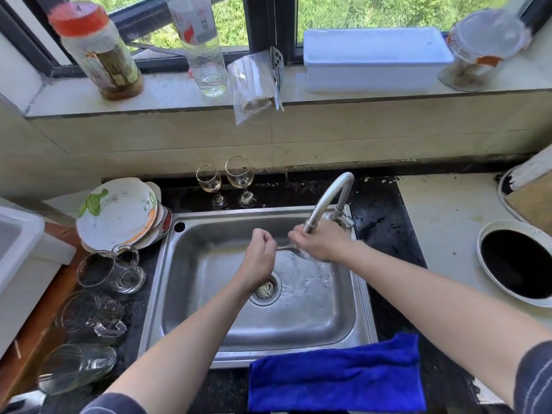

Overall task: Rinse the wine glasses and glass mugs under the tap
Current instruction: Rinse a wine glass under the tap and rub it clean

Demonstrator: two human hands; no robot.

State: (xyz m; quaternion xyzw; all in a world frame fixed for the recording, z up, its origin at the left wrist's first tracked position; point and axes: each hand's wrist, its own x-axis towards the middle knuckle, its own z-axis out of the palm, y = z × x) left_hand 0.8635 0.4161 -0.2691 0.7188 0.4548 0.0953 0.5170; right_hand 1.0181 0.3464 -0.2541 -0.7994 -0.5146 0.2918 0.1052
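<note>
Blue cloth [337, 380] lies draped over the front rim of the sink [155, 294], nearest the viewer. Both forearms reach in over the basin from dark striped sleeves.

Left hand [260, 252]: over the middle of the basin, above the drain strainer [265, 289], fingers curled tight. A thin clear stem runs from it toward the other hand; read as a third wine glass [286, 248], pinched at the stem end.

Right hand [319, 245]: directly under the tap [328, 198] spout, in running water, blurred. It lies over the bowl end of that glass; whether the fingers close on it, cannot tell.

Other task items:
- Two wine glasses, one [209, 182] beside the other [239, 176], upright on the dark counter [385, 234] behind the sink, left of the tap.
- Three glass mugs on their sides on the counter left of the sink, in a row from far to near: first mug [110, 271], second mug [89, 315], third mug [77, 369].

Stack of plates [119, 213] leans at the sink's far-left corner, just behind the first mug. Water splashes on the basin floor right of the strainer.
</note>
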